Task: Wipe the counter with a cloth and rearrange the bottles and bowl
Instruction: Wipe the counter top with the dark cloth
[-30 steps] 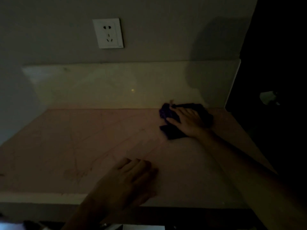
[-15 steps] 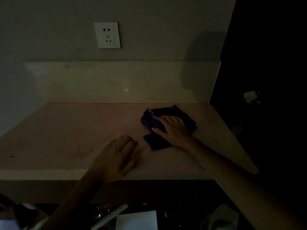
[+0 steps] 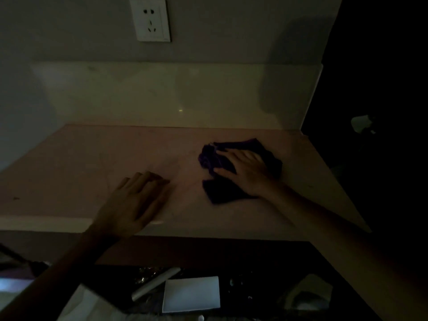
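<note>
The scene is very dim. A crumpled dark purple cloth (image 3: 223,193) lies on the pale pinkish counter (image 3: 81,167), right of its middle. My right hand (image 3: 245,170) presses flat on top of the cloth with fingers spread toward the left. My left hand (image 3: 136,200) rests palm down on the counter near its front edge, left of the cloth and apart from it, holding nothing. No bottles or bowl are in view.
A pale backsplash (image 3: 162,96) rises behind the counter, with a white wall socket (image 3: 150,19) above it. The counter ends at a dark gap on the right. Below the front edge lie a white card (image 3: 191,294) and a grey tube (image 3: 155,283).
My right hand has slid the cloth from the back right corner toward the left and nearer the front. My left hand has stayed flat near the front edge. The view has tilted down.
</note>
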A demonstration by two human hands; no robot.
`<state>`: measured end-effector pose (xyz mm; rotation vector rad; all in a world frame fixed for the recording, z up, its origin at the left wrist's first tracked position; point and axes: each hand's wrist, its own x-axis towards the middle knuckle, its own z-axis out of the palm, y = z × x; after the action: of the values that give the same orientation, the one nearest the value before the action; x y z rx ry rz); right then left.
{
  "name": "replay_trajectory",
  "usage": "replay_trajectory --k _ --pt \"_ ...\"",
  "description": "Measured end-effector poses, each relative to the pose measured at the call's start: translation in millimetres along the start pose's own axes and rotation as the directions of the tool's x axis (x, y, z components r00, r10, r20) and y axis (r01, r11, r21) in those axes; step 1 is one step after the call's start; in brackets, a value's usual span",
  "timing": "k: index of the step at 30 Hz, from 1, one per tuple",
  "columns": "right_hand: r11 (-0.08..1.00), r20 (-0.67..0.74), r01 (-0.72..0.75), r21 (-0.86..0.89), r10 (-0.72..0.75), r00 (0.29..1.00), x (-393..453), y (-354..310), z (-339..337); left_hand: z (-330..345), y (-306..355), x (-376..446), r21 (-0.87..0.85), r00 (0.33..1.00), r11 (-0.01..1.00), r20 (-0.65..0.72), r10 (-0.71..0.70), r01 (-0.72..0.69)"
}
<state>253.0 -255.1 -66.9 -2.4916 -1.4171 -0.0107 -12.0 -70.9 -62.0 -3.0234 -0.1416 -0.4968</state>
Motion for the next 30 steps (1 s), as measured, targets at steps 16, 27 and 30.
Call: replay_trajectory --k 16,27,30 --pt "0.993 -0.027 -0.108 -0.038 0.107 0.994 38 -60 20 1 -3 -2 -0.028 0.998 0.998 -0.038 -0.049 0.048" --pt "0.998 -0.04 -0.021 -0.061 0.019 0.999 -73 -123 19 -18 -73 -54 0.068 0.999 0.998 0.034 -0.014 0.012" --pt "0.999 -0.014 -0.017 -0.042 0.017 1.0 -31 -115 22 -17 -101 -57 0.089 0.993 0.995 0.111 0.03 -0.041"
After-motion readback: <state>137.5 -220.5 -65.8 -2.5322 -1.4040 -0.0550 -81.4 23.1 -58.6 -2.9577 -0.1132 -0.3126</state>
